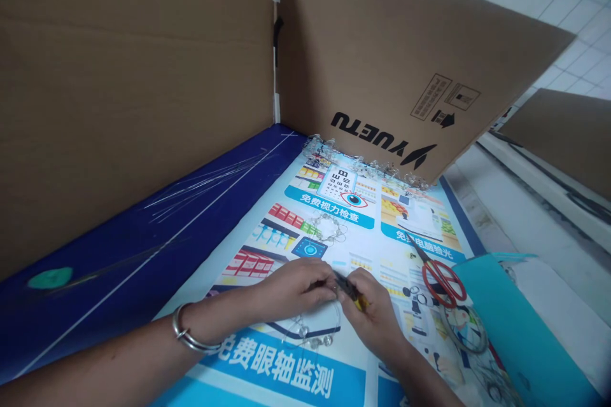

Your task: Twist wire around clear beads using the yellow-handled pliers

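Over the printed sheet, my right hand point(372, 305) is closed around pliers with dark jaws point(344, 282) and a yellow handle. My left hand point(305, 283) is closed in a pinch right at the jaws, on thin wire that hardly shows between the fingers. Below both hands hangs or lies a loop of wire with clear beads point(315, 341), which seems to run up to the left fingertips. A ring of clear beads on wire point(328, 227) lies on the sheet just beyond my hands.
Scissors with red handles point(443, 283) and a wire coil point(464, 331) lie at right, beside a teal box point(520, 324). Beaded wire pieces point(363, 168) line the back, against a cardboard wall point(382, 57). Loose straight wires point(205, 184) and a green lump point(50, 278) lie at left.
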A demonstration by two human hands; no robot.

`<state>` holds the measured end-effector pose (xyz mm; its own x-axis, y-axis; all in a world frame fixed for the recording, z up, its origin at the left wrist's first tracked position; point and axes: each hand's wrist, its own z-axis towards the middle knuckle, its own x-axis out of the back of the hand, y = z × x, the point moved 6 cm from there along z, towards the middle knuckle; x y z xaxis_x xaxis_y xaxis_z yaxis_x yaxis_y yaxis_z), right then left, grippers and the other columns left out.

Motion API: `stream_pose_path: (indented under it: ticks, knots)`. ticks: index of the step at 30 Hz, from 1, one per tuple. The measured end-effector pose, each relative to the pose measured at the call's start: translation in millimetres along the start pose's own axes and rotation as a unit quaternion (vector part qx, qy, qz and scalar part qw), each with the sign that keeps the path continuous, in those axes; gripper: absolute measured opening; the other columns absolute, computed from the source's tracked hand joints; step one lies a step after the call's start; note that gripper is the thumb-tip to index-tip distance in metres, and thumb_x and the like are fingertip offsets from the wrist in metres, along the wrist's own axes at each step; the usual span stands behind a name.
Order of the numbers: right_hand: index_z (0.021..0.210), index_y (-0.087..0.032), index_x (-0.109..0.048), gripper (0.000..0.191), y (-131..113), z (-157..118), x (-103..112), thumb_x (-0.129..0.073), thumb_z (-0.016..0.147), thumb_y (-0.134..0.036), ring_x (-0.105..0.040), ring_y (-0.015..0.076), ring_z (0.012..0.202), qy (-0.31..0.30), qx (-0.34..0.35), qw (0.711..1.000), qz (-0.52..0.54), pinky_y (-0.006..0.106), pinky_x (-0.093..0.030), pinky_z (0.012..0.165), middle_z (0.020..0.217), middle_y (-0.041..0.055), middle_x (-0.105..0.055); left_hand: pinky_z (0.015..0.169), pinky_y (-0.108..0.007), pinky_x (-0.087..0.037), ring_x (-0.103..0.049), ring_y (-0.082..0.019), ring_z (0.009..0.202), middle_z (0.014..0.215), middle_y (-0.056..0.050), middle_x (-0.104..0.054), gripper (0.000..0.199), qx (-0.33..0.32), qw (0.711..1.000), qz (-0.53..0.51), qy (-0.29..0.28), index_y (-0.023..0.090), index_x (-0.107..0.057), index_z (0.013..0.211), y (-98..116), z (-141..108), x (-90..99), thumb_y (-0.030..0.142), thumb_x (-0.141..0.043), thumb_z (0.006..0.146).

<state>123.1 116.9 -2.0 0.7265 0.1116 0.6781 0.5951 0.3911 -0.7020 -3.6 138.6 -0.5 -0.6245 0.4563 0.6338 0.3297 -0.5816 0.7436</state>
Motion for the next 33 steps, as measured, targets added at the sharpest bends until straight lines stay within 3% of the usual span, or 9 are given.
stream_pose_path:
  ticks: [9, 13, 16, 21, 29, 33]
  knots:
    - [0.074, -0.019, -0.046, 0.008, -2, -4, 3, -0.049, 0.082, -0.020, -0.046, 0.0137, 0.068, 0.022, 0.008, 1.000, -0.015, 0.025, -0.037, 0.060, 0.074, 0.0014, -0.047, 0.060, -0.021, -0.036, -0.051, -0.011, 0.066, 0.070, 0.002, -0.056, 0.013, 0.047, 0.998, -0.005, 0.040, 0.016, -0.055, 0.075, -14, -3, 1.8, 0.019, -0.047, 0.085]
    - [0.084, -0.018, -0.049, 0.003, -4, -13, 7, -0.048, 0.081, -0.017, -0.047, 0.0164, 0.075, 0.028, 0.046, 0.996, -0.076, 0.028, -0.038, 0.065, 0.080, 0.0040, -0.049, 0.058, -0.020, -0.033, -0.049, -0.010, 0.063, 0.067, 0.003, -0.053, 0.015, 0.068, 0.997, -0.003, 0.044, 0.016, -0.052, 0.072, -15, -5, 6.4, 0.020, -0.046, 0.085]
    - [0.089, -0.018, -0.052, 0.012, -5, -20, 7, -0.048, 0.078, -0.013, -0.046, 0.0191, 0.079, 0.018, 0.077, 0.984, -0.160, 0.032, -0.037, 0.069, 0.082, 0.0054, -0.051, 0.060, -0.020, -0.033, -0.049, -0.011, 0.066, 0.069, 0.003, -0.054, 0.015, 0.078, 0.996, -0.004, 0.044, 0.017, -0.051, 0.073, -15, -6, 8.5, 0.021, -0.044, 0.086]
    - [0.084, -0.018, -0.057, 0.013, -3, -21, 4, -0.048, 0.075, -0.013, -0.045, 0.0203, 0.078, -0.011, 0.045, 0.962, -0.269, 0.034, -0.035, 0.072, 0.080, 0.0055, -0.052, 0.060, -0.020, -0.034, -0.049, -0.011, 0.066, 0.070, 0.003, -0.053, 0.016, 0.080, 0.996, -0.010, 0.040, 0.017, -0.049, 0.074, -15, -6, 8.4, 0.022, -0.042, 0.088]
    - [0.078, -0.019, -0.058, 0.009, -8, -20, 5, -0.053, 0.073, -0.013, -0.043, 0.0208, 0.074, -0.031, 0.052, 0.917, -0.395, 0.033, -0.030, 0.067, 0.075, 0.0050, -0.052, 0.062, -0.021, -0.034, -0.048, -0.011, 0.068, 0.071, 0.003, -0.053, 0.017, 0.071, 0.996, -0.003, 0.056, 0.017, -0.049, 0.074, -17, -7, 6.3, 0.022, -0.042, 0.088]
    - [0.078, -0.020, -0.058, 0.009, -9, -19, 4, -0.053, 0.076, -0.013, -0.043, 0.0209, 0.074, -0.038, 0.057, 0.907, -0.415, 0.033, -0.029, 0.067, 0.074, 0.0049, -0.052, 0.064, -0.022, -0.035, -0.049, -0.012, 0.071, 0.074, 0.002, -0.055, 0.016, 0.053, 0.997, 0.013, 0.057, 0.018, -0.051, 0.075, -15, -7, 5.7, 0.022, -0.042, 0.089]
